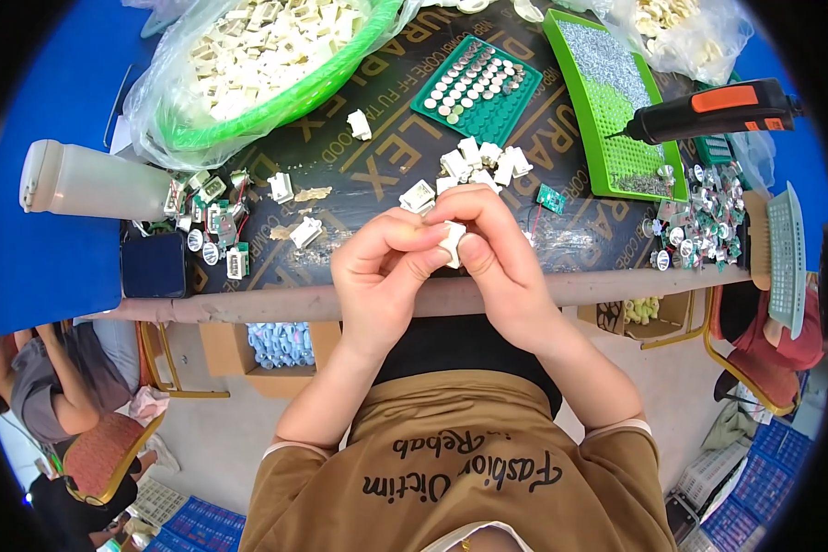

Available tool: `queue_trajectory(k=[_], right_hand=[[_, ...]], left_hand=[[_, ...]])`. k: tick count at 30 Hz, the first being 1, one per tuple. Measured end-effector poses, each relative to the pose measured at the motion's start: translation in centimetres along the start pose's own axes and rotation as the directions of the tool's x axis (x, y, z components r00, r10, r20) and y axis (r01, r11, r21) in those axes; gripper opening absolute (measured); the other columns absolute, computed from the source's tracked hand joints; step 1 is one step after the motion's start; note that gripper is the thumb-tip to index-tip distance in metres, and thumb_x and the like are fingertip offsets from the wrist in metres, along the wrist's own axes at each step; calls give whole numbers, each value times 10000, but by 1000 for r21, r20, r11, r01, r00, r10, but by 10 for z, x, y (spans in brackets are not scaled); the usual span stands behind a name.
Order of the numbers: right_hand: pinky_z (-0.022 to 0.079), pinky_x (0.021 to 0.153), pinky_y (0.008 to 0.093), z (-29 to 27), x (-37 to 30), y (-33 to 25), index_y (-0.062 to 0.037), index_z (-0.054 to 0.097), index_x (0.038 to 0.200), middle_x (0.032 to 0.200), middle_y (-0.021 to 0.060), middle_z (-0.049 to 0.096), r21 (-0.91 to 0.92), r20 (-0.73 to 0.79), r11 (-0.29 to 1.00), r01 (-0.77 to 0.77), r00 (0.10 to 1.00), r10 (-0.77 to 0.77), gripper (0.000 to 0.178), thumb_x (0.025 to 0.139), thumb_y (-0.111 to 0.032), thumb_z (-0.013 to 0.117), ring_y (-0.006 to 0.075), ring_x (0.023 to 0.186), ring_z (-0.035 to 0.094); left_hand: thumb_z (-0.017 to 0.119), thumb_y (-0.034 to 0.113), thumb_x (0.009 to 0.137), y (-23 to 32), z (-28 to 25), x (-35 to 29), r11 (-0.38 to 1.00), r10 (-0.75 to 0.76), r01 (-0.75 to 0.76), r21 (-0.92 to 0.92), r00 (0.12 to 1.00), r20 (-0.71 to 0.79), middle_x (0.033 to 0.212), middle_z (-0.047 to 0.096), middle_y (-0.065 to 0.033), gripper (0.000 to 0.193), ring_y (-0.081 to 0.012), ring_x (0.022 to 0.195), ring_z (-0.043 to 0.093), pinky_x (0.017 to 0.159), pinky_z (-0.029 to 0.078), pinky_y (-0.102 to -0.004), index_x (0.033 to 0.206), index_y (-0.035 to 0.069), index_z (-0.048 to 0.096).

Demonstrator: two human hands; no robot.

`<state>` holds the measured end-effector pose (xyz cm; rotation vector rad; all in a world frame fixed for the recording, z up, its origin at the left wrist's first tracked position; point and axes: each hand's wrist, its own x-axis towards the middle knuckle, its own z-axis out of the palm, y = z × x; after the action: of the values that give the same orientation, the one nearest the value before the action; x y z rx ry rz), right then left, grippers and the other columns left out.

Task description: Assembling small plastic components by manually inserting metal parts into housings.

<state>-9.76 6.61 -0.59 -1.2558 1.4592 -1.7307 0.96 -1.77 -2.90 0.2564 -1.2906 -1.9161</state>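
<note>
**Both hands close on a small white plastic housing at the table's near edge**

The left hand [382, 276] and right hand [492, 248] meet over the near edge of the dark work table [488, 293], fingertips pinched narrowly around a small white plastic housing [453, 241] held between them. Just beyond lies a loose pile of similar white parts [480, 166]. Farther off sit a dark green tray of round button cells [477, 87] and a bright green tray of tiny screws [612, 101], with an orange-and-black electric screwdriver [718, 110] resting at the right. A green basin lined with clear plastic [276, 69] holds more white parts at far left.
</note>
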Motion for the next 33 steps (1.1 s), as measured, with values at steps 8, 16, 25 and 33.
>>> queue_trajectory(k=[8, 16, 25, 33], right_hand=[[433, 781, 357, -21, 7, -20, -36, 596, 905, 956, 116, 570, -525, 70, 834, 168, 986, -154, 119, 789, -26, 574, 286, 874, 548], [426, 736, 412, -68, 27, -5, -12, 503, 886, 832, 140, 573, -855, -38, 517, -40, 999, 16, 197, 745, -47, 636, 331, 834, 532], [447, 729, 249, -76, 15, -10, -23, 483, 1064, 991, 114, 578, 221, -286, 946, -239, 911, 297, 235, 849, -40, 574, 134, 828, 551], [453, 731, 244, -36, -13, -10, -49, 445, 1154, 1035, 87, 565, 813, 372, 320, -487, 857, 357, 308, 884, -126, 573, 141, 916, 556]], left_hand=[[645, -117, 700, 30, -9, -1, 904, 119, -147, 402, 988, 94, 847, 614, -87, 219, -147, 755, 584, 648, 465, -235, 887, -3, 645], [611, -45, 712, 63, -45, 0, 31, 87, -345, 938, 936, 342, 847, 535, -63, 209, -270, 850, 505, 732, 428, -363, 892, 59, 629], [647, 4, 712, 55, -32, 2, 27, 234, -289, 957, 932, 275, 918, 552, -63, 221, -261, 874, 502, 772, 413, -369, 924, 68, 649], [642, 22, 803, 20, 8, 23, 975, -223, 214, 62, 925, 307, 1028, 467, -53, 285, -127, 833, 517, 738, 433, -230, 1082, -19, 601]])
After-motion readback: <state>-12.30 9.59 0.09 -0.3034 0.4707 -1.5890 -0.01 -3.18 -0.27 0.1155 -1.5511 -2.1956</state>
